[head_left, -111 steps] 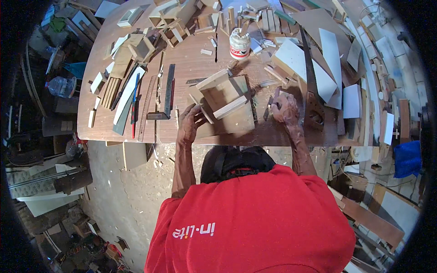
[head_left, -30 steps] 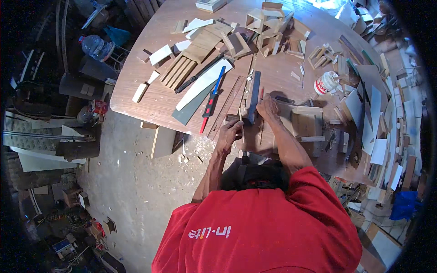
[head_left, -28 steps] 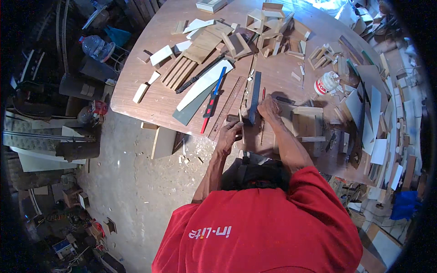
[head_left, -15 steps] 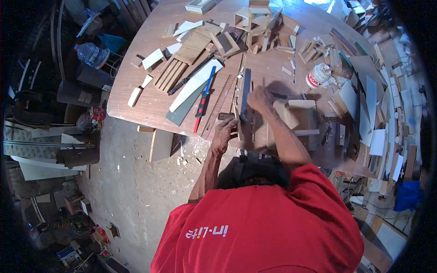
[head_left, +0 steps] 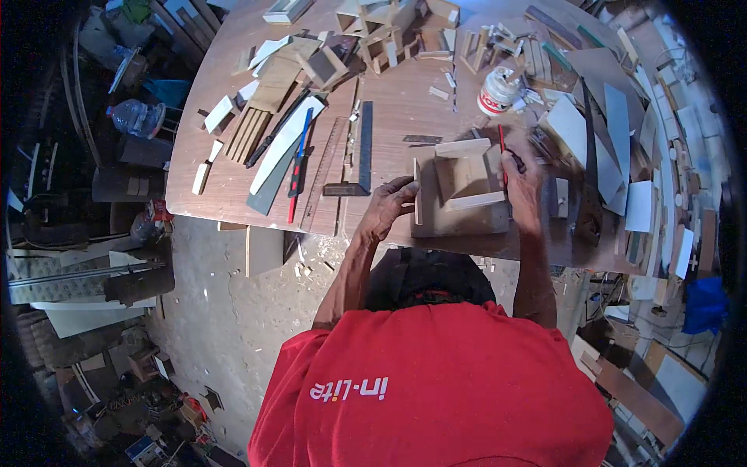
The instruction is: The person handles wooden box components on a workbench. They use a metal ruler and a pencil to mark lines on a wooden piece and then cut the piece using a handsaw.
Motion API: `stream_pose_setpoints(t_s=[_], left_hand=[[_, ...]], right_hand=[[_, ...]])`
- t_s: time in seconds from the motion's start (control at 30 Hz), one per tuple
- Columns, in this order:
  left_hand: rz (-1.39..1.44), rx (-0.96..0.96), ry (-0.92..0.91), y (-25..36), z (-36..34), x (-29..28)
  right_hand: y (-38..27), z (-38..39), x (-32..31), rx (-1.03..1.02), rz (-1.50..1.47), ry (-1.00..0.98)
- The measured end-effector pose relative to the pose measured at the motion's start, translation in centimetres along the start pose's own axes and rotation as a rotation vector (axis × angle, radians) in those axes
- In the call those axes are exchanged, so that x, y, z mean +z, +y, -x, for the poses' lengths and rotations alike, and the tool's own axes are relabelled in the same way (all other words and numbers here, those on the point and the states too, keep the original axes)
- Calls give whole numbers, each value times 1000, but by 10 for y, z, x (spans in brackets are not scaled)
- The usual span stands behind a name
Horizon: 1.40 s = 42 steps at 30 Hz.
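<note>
In front of me on the table stands a small open wooden box frame (head_left: 472, 201) with raised side pieces, on a flat board (head_left: 436, 227). My left hand (head_left: 391, 205) is at its left side, thumb and fingers closed on a thin upright wooden strip (head_left: 417, 191). My right hand (head_left: 524, 176) is by the frame's right side, closed on a red pencil (head_left: 502, 140) that points away from me. A dark patch shows among its fingers; I cannot make it out. Left of my left hand lies a try square (head_left: 364, 152), blade pointing away.
A steel ruler (head_left: 323, 175), a blue-and-red cutter (head_left: 299, 167) and white offcuts lie left. Wooden frames (head_left: 381, 35) stand at the back, a white glue jar (head_left: 498, 92) beyond my right hand. A handsaw (head_left: 590, 187) and panels lie right.
The try square has been put down to the left of the frame. My left hand has brought the strip to the frame's left side. My right hand has moved right with the pencil.
</note>
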<state>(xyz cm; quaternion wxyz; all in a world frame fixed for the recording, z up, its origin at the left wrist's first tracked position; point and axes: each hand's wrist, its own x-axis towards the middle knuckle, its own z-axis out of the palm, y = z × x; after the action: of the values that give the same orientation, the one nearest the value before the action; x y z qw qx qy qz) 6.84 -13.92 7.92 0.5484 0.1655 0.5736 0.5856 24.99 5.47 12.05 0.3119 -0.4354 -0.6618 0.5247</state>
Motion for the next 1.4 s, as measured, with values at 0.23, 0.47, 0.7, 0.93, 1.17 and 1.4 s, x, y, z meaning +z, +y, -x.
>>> stream_pose_setpoints(t_s=[0.23, 0.47, 0.7, 0.93, 1.17, 1.4], left_hand=[[110, 18, 28, -23, -21, 28], [41, -7, 50, -27, -33, 35], [10, -2, 70, -23, -36, 40], [14, -7, 106, -20, -33, 48], [18, 5, 148, -15, -35, 52], [-81, 21, 123, -17, -36, 49]], right_hand=[[56, 12, -47, 154, -73, -119], [72, 8, -55, 157, -16, -191], [81, 3, -59, -57, 145, -236], [78, -2, -55, -103, 191, -299], [76, -11, -50, -130, 156, -402], [76, -14, -50, -153, 144, -437]])
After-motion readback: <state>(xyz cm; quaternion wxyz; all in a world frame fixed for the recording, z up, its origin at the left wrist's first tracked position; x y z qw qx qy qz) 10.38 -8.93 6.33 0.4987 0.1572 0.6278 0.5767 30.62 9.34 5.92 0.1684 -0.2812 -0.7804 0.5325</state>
